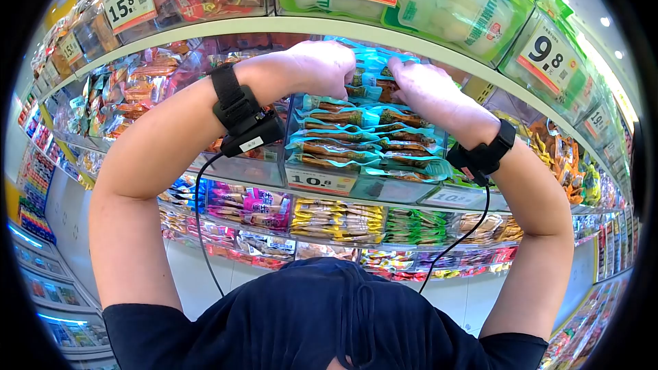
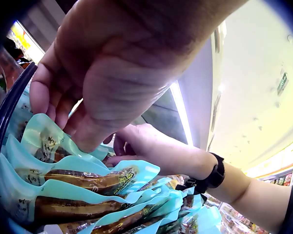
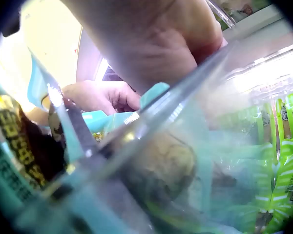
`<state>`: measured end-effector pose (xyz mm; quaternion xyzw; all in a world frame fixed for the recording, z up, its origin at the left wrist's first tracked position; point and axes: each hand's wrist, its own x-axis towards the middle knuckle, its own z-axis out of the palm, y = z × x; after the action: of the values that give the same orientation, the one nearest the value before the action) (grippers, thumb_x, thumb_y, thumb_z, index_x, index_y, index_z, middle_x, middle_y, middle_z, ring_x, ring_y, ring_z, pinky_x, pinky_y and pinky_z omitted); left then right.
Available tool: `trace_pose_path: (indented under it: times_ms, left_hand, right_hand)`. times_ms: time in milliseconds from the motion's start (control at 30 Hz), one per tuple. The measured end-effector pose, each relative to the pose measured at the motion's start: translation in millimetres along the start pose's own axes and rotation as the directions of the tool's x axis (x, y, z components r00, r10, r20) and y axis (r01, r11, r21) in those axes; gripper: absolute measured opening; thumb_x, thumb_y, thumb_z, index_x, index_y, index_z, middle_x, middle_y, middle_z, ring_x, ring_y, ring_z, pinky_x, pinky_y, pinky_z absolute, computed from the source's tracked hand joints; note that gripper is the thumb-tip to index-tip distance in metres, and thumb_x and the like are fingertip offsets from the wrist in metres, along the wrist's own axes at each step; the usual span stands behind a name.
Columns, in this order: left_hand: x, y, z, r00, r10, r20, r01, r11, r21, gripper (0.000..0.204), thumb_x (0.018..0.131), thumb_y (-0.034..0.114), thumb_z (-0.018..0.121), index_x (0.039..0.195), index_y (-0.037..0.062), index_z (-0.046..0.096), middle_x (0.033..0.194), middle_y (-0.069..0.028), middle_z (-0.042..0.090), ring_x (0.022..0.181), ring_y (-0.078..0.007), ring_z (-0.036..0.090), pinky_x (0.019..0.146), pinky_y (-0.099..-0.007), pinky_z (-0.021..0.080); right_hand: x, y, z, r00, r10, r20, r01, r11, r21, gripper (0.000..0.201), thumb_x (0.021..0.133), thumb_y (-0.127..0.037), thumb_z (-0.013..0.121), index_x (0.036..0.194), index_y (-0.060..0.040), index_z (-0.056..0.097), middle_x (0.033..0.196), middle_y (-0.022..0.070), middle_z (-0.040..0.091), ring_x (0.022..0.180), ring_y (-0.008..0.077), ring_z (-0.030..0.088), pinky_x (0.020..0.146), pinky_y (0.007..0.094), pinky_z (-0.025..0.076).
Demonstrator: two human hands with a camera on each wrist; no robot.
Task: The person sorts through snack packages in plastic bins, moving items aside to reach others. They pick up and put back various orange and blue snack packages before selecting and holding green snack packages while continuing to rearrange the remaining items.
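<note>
The shelf above limits the hands; bin walls stand beside them; space over the front packets is open.

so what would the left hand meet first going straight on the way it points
The left hand would probably meet the blue-edged packets first, and may be touching them; depth is hard to judge.

Dark navy short-sleeved top, drawstring dangling; black wrist straps, black camera boxes, thin black cables looping down!
</note>
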<state>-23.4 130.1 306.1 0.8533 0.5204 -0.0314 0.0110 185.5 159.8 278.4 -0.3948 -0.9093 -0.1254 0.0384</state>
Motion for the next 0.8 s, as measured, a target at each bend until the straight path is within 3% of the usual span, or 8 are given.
trace_pose_path:
  times_ms: [133,233,333,433,600,667,700,800]
  left_hand:
    - [2,-5,6,0.998,0.039,-0.053,-0.041,0.999,-0.025,0.025,0.076,0.025,0.072,0.095,0.0092,0.069,0.097,-0.0108,0.067,0.096,-0.0284,0.062,0.082,-0.0400,0.051]
    - [1,-5,9,0.995,0.054,-0.086,-0.057,0.997,-0.043,0.019,0.078,0.020,0.067,0.091,0.0066,0.065,0.091,-0.0125,0.066,0.093,-0.0299,0.062,0.080,-0.0408,0.050]
    - [-1,-7,11,0.991,0.079,-0.105,-0.087,0.993,-0.078,0.013,0.081,0.015,0.062,0.089,0.0049,0.061,0.088,-0.0139,0.063,0.088,-0.0308,0.061,0.076,-0.0409,0.049]
    - [-5,-14,10,0.984,0.146,-0.103,-0.160,0.975,-0.155,0.013,0.085,0.014,0.058,0.091,0.0028,0.058,0.080,-0.0156,0.061,0.078,-0.0301,0.059,0.071,-0.0412,0.046]
    - [-13,-24,5,0.965,0.248,-0.090,-0.262,0.938,-0.227,0.019,0.090,0.015,0.054,0.104,0.0030,0.057,0.086,-0.0166,0.061,0.080,-0.0303,0.058,0.074,-0.0396,0.046]
    - [-16,-22,4,0.960,0.270,-0.068,-0.279,0.934,-0.222,0.021,0.091,0.015,0.053,0.108,0.0035,0.057,0.090,-0.0175,0.062,0.084,-0.0312,0.059,0.076,-0.0399,0.047]
    - [-16,-20,4,0.964,0.264,-0.026,-0.263,0.944,-0.198,0.022,0.091,0.015,0.053,0.110,0.0038,0.057,0.092,-0.0179,0.062,0.086,-0.0316,0.059,0.078,-0.0400,0.047]
    - [-14,-16,7,0.964,0.256,0.065,-0.240,0.952,-0.189,0.024,0.092,0.017,0.051,0.112,0.0042,0.058,0.098,-0.0187,0.063,0.094,-0.0327,0.060,0.082,-0.0404,0.047]
  right_hand:
    - [0,4,6,0.988,-0.116,-0.107,0.095,0.979,-0.181,0.015,0.085,-0.012,0.060,0.095,-0.0021,0.056,0.096,0.0195,0.061,0.087,0.0406,0.063,0.072,0.0489,0.051]
    - [-1,9,9,0.926,-0.257,-0.277,0.216,0.961,-0.172,0.011,0.087,-0.012,0.055,0.093,-0.0029,0.057,0.094,0.0202,0.060,0.084,0.0407,0.062,0.072,0.0478,0.050]
    - [-5,0,-13,0.998,-0.006,0.069,0.000,0.997,0.074,0.011,0.088,-0.011,0.055,0.095,-0.0027,0.056,0.090,0.0211,0.059,0.083,0.0406,0.059,0.074,0.0455,0.049]
    - [-9,10,-19,0.997,-0.064,-0.054,0.071,0.988,0.140,0.011,0.088,-0.010,0.054,0.095,-0.0019,0.054,0.088,0.0215,0.060,0.086,0.0403,0.058,0.076,0.0439,0.049]
    - [-26,20,-27,0.914,-0.212,-0.346,0.280,0.947,0.160,0.014,0.091,-0.018,0.059,0.098,-0.0066,0.062,0.088,0.0123,0.063,0.082,0.0269,0.060,0.075,0.0385,0.048]
    - [-20,13,-41,0.993,-0.115,0.010,0.109,0.962,0.251,0.014,0.090,-0.016,0.058,0.100,-0.0063,0.061,0.090,0.0120,0.063,0.084,0.0268,0.060,0.076,0.0374,0.048]
    - [-17,9,-48,0.979,-0.068,0.194,0.013,0.962,0.271,0.014,0.090,-0.015,0.058,0.100,-0.0062,0.061,0.090,0.0119,0.064,0.086,0.0268,0.060,0.077,0.0368,0.048]
    - [-13,12,-32,0.944,-0.169,0.284,0.066,0.939,0.338,0.016,0.088,-0.011,0.056,0.103,-0.0056,0.060,0.089,0.0149,0.063,0.086,0.0292,0.060,0.077,0.0379,0.047]
